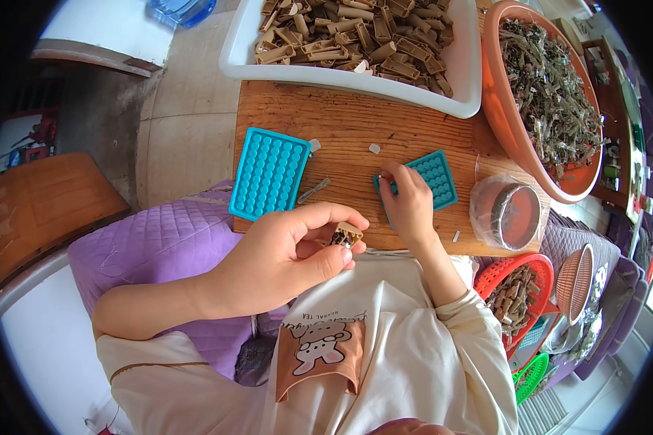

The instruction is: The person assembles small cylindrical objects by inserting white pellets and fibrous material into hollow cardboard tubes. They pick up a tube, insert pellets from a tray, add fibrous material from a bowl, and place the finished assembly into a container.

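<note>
My left hand [294,250] is closed round a small tan plastic casing [348,233], pinched between thumb and fingers above my lap. Dark and shiny parts show in the casing's open side. My right hand [411,206] reaches over a small teal tray with round pockets [438,178], covering its left part. Thumb and forefinger are drawn together at the tray's left edge; what they hold, if anything, is too small to make out. Left of it on the wooden table [341,123] lies a larger teal tray with rows of round pockets [270,174].
A white bin [355,83] full of tan casings stands at the back. To its right, an orange basin [492,87] holds a tangled heap of small parts. A plastic-lined round tub [511,210], thin metal pins [314,189] and a red basket [540,272] are nearer.
</note>
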`<state>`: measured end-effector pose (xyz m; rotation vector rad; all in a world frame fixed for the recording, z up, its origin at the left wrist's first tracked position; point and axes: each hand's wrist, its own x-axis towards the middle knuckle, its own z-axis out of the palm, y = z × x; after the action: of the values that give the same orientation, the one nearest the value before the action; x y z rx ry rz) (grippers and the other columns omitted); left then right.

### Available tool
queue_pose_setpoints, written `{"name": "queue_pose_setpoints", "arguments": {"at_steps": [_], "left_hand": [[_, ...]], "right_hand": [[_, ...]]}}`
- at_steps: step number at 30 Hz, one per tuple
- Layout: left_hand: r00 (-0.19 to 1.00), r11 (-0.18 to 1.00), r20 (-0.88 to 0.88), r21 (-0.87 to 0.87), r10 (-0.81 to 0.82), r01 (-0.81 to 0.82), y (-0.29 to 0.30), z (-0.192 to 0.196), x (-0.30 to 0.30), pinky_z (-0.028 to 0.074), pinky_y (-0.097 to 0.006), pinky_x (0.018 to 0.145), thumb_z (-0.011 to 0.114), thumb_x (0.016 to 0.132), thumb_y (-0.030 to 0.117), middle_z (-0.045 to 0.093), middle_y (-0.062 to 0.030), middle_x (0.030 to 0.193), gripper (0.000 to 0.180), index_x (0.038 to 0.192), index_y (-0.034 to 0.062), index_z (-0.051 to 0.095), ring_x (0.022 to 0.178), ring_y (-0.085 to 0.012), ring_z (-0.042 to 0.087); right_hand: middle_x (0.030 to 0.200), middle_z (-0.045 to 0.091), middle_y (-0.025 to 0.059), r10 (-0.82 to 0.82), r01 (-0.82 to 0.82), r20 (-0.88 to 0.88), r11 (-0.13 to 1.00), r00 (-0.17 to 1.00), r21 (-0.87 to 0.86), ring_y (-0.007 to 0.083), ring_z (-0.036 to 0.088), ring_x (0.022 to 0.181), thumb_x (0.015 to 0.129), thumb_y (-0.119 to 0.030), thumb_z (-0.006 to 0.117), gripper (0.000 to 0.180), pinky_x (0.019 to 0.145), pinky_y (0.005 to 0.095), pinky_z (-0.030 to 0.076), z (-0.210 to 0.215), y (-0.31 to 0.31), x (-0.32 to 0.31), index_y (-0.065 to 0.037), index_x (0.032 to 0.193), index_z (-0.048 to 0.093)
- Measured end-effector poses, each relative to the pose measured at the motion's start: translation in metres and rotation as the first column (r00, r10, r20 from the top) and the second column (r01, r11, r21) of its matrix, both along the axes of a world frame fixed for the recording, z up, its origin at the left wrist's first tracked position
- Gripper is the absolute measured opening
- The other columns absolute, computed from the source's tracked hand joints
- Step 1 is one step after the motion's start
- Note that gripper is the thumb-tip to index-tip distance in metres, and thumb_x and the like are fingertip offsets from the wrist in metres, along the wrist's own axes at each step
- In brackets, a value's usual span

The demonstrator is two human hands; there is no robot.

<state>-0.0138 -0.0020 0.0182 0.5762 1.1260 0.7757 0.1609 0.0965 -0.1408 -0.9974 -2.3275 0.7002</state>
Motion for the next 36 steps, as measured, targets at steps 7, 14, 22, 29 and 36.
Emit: {"name": "queue_pose_setpoints", "arguments": {"at_steps": [7, 14, 22, 29, 36], "left_hand": [[1.000, 1.000, -0.008, -0.002, -0.011, 0.011, -0.001, -0.002, 0.000, 0.046, -0.023, 0.075, 0.052, 0.082, 0.003, 0.056, -0.0074, 0.099, 0.033, 0.114, 0.0014, 0.043, 0.089, -0.0128, 0.056], [0.981, 0.991, -0.182, 0.102, -0.066, 0.086, -0.001, -0.002, 0.002, 0.044, -0.020, 0.067, 0.055, 0.081, 0.002, 0.054, -0.0007, 0.081, 0.035, 0.114, 0.0013, 0.045, 0.075, -0.0051, 0.051], [0.934, 0.984, -0.343, 0.104, -0.098, 0.142, -0.002, -0.006, 0.002, 0.043, -0.020, 0.065, 0.052, 0.082, 0.002, 0.053, -0.0002, 0.078, 0.032, 0.113, 0.0004, 0.045, 0.071, -0.0040, 0.049], [0.959, 0.989, -0.251, 0.037, -0.129, 0.143, -0.001, -0.005, -0.001, 0.045, -0.022, 0.071, 0.045, 0.086, 0.008, 0.056, -0.0056, 0.089, 0.023, 0.108, 0.0002, 0.045, 0.078, -0.0075, 0.054], [0.966, 0.985, -0.213, 0.060, -0.147, 0.163, -0.001, 0.001, -0.001, 0.045, -0.022, 0.070, 0.042, 0.088, 0.011, 0.055, -0.0064, 0.088, 0.019, 0.103, 0.0006, 0.046, 0.075, -0.0077, 0.053]], "right_hand": [[0.076, 0.058, 0.0082, 0.054, -0.104, -0.633, 0.994, 0.772, -0.043, 0.0209, 0.059, 0.066, 0.058, 0.007, 0.068, 0.029, 0.053, 0.0273, 0.048, 0.074, -0.038, -0.002, -0.003, 0.080, 0.051], [0.078, 0.057, 0.0087, 0.224, -0.206, -0.659, 0.973, 0.718, 0.106, 0.0207, 0.058, 0.065, 0.055, 0.007, 0.070, 0.034, 0.052, 0.0265, 0.049, 0.088, -0.047, -0.013, -0.003, 0.080, 0.050], [0.075, 0.060, 0.0095, 0.169, -0.171, -0.620, 0.984, 0.766, 0.058, 0.0203, 0.058, 0.062, 0.059, 0.010, 0.065, 0.030, 0.051, 0.0264, 0.048, 0.084, -0.051, -0.020, -0.001, 0.084, 0.051], [0.074, 0.060, 0.0112, 0.139, -0.252, -0.640, 0.964, 0.756, -0.088, 0.0220, 0.058, 0.063, 0.063, 0.009, 0.063, 0.024, 0.056, 0.0281, 0.047, 0.083, -0.039, -0.010, 0.001, 0.082, 0.053], [0.080, 0.057, 0.0131, -0.052, 0.064, 0.057, 0.968, 0.997, -0.243, 0.0284, 0.056, 0.071, 0.072, -0.005, 0.059, 0.021, 0.059, 0.0341, 0.045, 0.029, -0.002, 0.008, -0.003, 0.091, 0.050]]}}
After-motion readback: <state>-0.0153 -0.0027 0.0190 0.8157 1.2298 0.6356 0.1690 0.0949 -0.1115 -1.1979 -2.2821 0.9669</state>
